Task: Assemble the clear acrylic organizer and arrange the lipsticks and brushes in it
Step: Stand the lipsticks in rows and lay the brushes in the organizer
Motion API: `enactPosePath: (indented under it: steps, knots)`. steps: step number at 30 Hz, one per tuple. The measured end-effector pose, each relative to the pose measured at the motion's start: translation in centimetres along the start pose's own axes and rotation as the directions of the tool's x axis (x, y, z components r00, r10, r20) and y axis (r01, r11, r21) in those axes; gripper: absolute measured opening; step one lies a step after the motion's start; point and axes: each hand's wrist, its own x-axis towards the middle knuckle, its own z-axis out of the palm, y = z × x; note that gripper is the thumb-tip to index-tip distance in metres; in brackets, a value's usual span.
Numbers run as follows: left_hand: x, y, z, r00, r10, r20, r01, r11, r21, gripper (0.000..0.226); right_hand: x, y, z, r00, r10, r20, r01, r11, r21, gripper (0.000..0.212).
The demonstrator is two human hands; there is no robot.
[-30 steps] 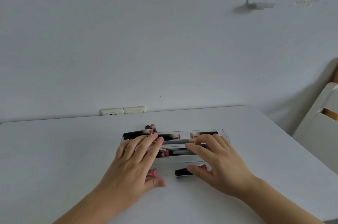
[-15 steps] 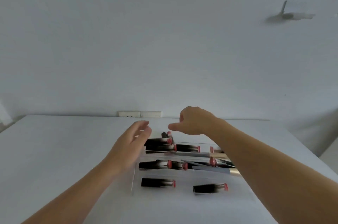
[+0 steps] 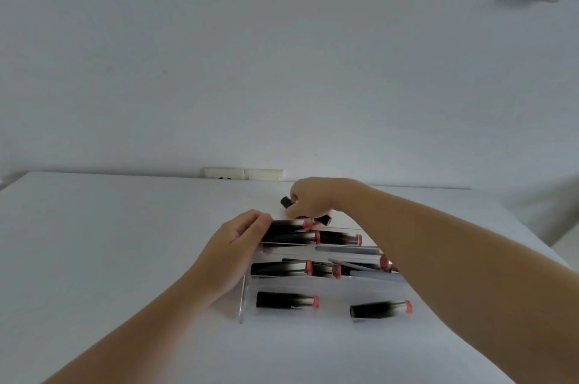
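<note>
Since half a second ago the right hand (image 3: 313, 200) has come down from above the far side of the clear acrylic organizer (image 3: 246, 299) onto the lipsticks lying behind it, and the left hand (image 3: 238, 242) has dropped from the air onto the organizer's left end. The right hand's fingers (image 3: 293, 211) are now curled round a black lipstick (image 3: 285, 202) on the white counter (image 3: 109, 242), just beyond the organizer's back wall; a second lipstick (image 3: 326, 220) pokes out on the other side of the hand. The left hand's fingers (image 3: 261, 220) are curled over the organizer's far left corner, touching the end of the rearmost lipstick (image 3: 286, 225) there, though the blur hides how firmly they hold.

The organizer sits in the middle of the counter, its long side across the view. Its back rows hold black lipsticks with pink bands lying sideways, along with slim grey brush handles (image 3: 347, 248) running to the right under the right forearm. In the front row two lipsticks lie well apart, one at left (image 3: 286, 301) and one at right (image 3: 380, 310).

A wall socket (image 3: 242, 173) sits at the counter's far edge.
</note>
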Motion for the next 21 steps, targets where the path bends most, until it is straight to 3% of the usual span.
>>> enactPosePath:
  steps: [3, 6, 9, 13, 17, 21]
  knots:
    - [0.0, -0.2, 0.0, 1.000, 0.025, 0.012, -0.025, 1.000, 0.004, 0.038, -1.9, 1.1, -1.0, 0.992, -0.009, -0.130, 0.027, 0.990, 0.135, 0.027]
    - [-0.1, -0.3, -0.1, 1.000, 0.020, 0.017, -0.020, 1.000, 0.015, 0.039, -6.8, 2.7, -2.4, 0.926, -0.036, -0.375, 0.128, 0.966, 0.224, 0.017]
    - [-0.1, -0.2, 0.0, 1.000, 0.017, 0.006, -0.017, 1.000, 0.006, 0.040, -13.1, 4.1, -1.1, 0.862, -0.107, -0.496, 0.211, 0.964, 0.160, 0.010]
    - [-0.4, 0.0, 0.1, 1.000, 0.011, -0.013, -0.012, 0.999, -0.031, 0.040, -19.1, 5.4, 4.6, 0.851, -0.192, -0.490, 0.242, 0.969, 0.042, 0.008]
    - [-0.7, 0.4, 0.3, 1.000, 0.006, -0.028, -0.008, 0.998, -0.063, 0.041, -20.9, 6.5, 9.0, 0.778, -0.306, -0.548, 0.221, 0.951, -0.218, 0.021]
    - [-1.0, 0.7, 0.5, 0.998, -0.012, -0.056, 0.008, 0.997, -0.073, 0.040, -20.8, 6.9, 12.0, 0.726, -0.333, -0.602, 0.183, 0.937, -0.297, 0.025]
